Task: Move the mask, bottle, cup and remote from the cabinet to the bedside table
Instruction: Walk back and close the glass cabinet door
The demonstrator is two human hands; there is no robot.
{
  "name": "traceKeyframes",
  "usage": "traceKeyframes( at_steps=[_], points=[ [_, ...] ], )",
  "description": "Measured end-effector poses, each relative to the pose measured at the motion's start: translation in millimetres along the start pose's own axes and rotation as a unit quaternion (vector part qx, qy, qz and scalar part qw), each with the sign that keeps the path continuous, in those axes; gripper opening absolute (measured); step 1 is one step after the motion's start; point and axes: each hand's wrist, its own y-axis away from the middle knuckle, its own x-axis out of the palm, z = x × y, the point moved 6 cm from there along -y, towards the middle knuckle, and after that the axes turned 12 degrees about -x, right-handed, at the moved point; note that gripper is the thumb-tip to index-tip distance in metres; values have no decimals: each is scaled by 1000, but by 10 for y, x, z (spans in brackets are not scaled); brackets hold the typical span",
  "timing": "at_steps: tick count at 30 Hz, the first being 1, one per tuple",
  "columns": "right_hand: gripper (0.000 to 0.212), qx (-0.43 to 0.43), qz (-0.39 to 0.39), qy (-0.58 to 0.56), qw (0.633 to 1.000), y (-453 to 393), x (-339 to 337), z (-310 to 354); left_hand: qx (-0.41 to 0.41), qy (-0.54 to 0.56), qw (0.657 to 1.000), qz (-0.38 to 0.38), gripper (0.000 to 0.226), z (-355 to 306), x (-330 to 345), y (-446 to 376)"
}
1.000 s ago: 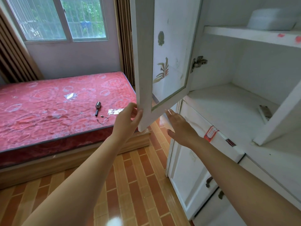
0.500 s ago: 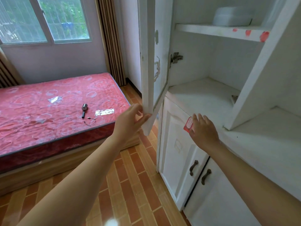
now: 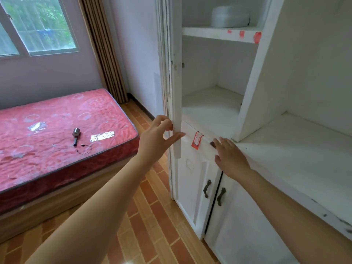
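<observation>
Cabinet point(image 3: 266, 92) door point(image 3: 176, 92) stands vertical, edge-on; left hand point(image 3: 158, 138) pinches its lower edge. Right hand point(image 3: 228, 157) relaxed, flat on ledge right of door. White stack point(image 3: 230, 16) on top shelf.

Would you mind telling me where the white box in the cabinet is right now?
In the head view, the white box sits on the cabinet's top shelf, upper right of centre, above the bare middle shelf.
</observation>
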Motion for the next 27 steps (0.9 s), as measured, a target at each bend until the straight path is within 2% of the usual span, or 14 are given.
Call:
traceKeyframes(
  at_steps=[4,10,14,20,23,27],
  points=[
    [58,-33,22,2,999,39,13,-47,3,-5,1000,12,46,-150,159,-26],
    [52,-82,-1,-10,997,57,8,-107,8,-13,1000,25,33,-359,329,-69],
    [51,-83,-51,-12,995,116,-80,-105,21,-19,999,34,40,-442,433,-107],
    [46,-71,-140,19,987,293,-201,-246,27,-15,999,38,37,-587,613,-158],
    [41,-78,-147,61,984,348,-249,-316,25,-26,999,39,32,-664,709,-201],
    [40,-81,-153,33,984,385,-276,-372,32,-52,997,49,33,-768,825,-275]
  ],
)
